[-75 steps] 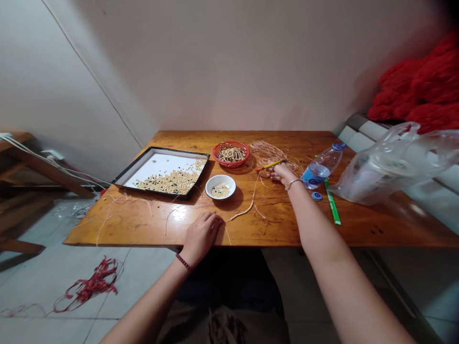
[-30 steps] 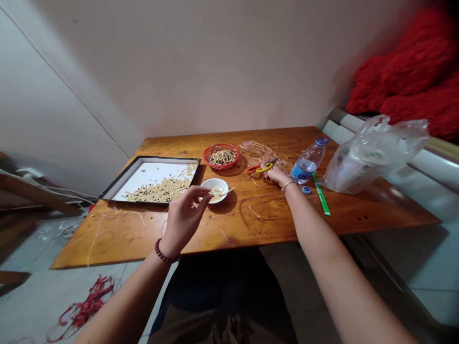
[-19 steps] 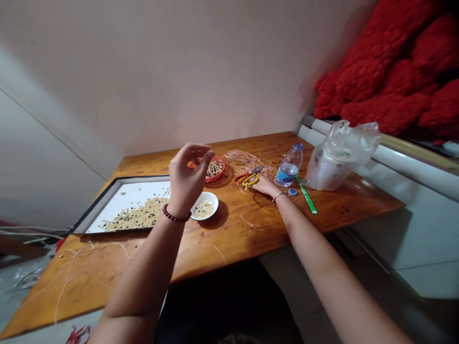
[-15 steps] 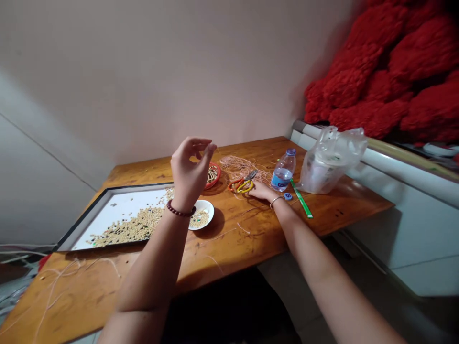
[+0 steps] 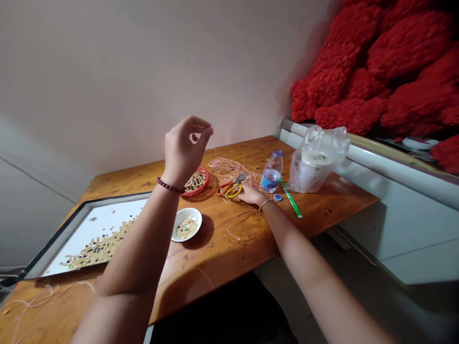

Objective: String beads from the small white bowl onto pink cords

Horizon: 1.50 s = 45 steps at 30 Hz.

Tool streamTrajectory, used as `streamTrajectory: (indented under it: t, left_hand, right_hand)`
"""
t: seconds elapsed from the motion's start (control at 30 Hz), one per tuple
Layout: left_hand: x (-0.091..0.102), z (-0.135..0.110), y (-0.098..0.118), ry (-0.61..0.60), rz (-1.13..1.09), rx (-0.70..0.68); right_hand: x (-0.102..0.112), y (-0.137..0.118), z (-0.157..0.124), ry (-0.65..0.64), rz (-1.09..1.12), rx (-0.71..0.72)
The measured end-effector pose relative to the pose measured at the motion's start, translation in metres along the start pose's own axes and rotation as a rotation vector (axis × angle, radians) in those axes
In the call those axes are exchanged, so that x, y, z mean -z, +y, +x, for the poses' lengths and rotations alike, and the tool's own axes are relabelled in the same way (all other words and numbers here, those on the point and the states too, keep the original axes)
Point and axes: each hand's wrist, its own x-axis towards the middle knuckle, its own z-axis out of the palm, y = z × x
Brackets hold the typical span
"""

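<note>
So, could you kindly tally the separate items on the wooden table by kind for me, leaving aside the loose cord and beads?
black-rimmed white tray: 1
red basket: 1
white bowl: 1
scissors: 1
plastic water bottle: 1
small blue disc: 1
green strip: 1
plastic bag: 1
Total: 8

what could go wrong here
The scissors lie on the tangled peach cord beside the right hand, so lifting them could snag or drag strands. The left hand is raised not far from the small white bowl of beads; a careless move down might tip it and scatter them.
</note>
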Motion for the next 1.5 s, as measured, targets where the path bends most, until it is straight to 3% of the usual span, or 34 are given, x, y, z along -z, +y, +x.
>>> streamTrajectory:
  t: [0.27,0.37,0.6,0.77,0.97,1.07,1.3,1.5]
  left_hand:
    - [-0.006,-0.037,0.000,-0.001,-0.016,0.074]
    - [-0.009,-0.046,-0.005,-0.052,0.022,0.089]
    - [-0.021,-0.052,-0.028,-0.272,0.311,0.106]
    - [-0.036,-0.058,-0.047,-0.547,0.551,0.180]
    - [-0.053,-0.066,-0.046,-0.798,0.570,0.199]
    - [-0.061,-0.070,-0.048,-0.855,0.562,0.199]
    - [-0.071,-0.077,-0.055,-0.915,0.566,0.153]
    - [-0.079,-0.081,-0.054,-0.923,0.565,0.143]
  right_hand:
    - [0.000,-0.004,-0.001,-0.058,0.084,-0.083]
    - [0.000,-0.005,-0.001,-0.038,0.109,-0.102]
    - [-0.005,0.000,0.003,0.086,0.150,-0.091]
    - [-0.006,0.002,0.004,0.125,0.124,-0.112]
    - [-0.001,-0.002,0.000,0.274,-0.094,0.009]
    - [0.001,-0.006,-0.002,0.271,-0.112,0.038]
    - [0.000,-0.012,0.001,0.277,0.100,0.028]
    - [-0.007,-0.014,0.005,0.173,0.277,0.018]
